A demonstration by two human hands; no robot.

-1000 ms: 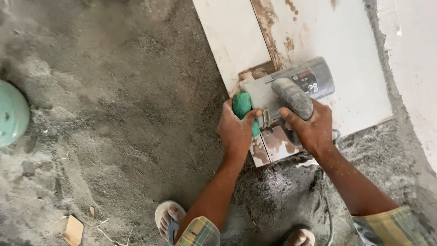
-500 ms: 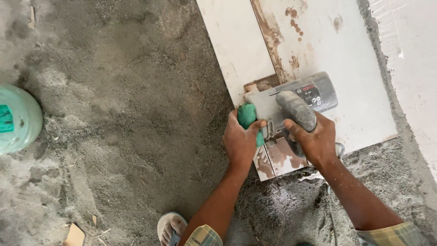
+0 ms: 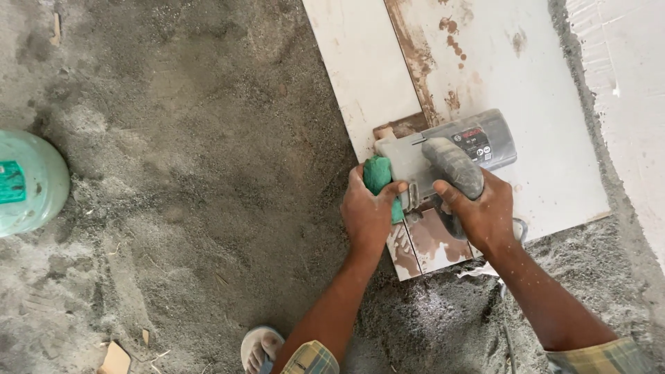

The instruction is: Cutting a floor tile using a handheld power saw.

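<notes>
A dusty grey power cutter (image 3: pixel 443 152) rests on a large white tile (image 3: pixel 485 76) that lies on the sandy ground. My right hand (image 3: pixel 481 211) grips the cutter's rear handle. My left hand (image 3: pixel 367 211) is wrapped around its green side knob (image 3: pixel 377 173). A brown muddy line (image 3: pixel 415 62) runs up the tile ahead of the tool. The tile's near end (image 3: pixel 429 246) behind the cutter is wet and brown, with a cut line through it.
A pale green plastic container (image 3: pixel 28 180) stands at the left edge. My sandalled foot (image 3: pixel 260 350) is at the bottom. A tile scrap (image 3: pixel 114 360) lies bottom left. A white slab (image 3: pixel 630 90) borders the right. Grey sand surrounds everything.
The view has shifted, so the green container shows more at the left. The cutter and both hands sit slightly further along the tile.
</notes>
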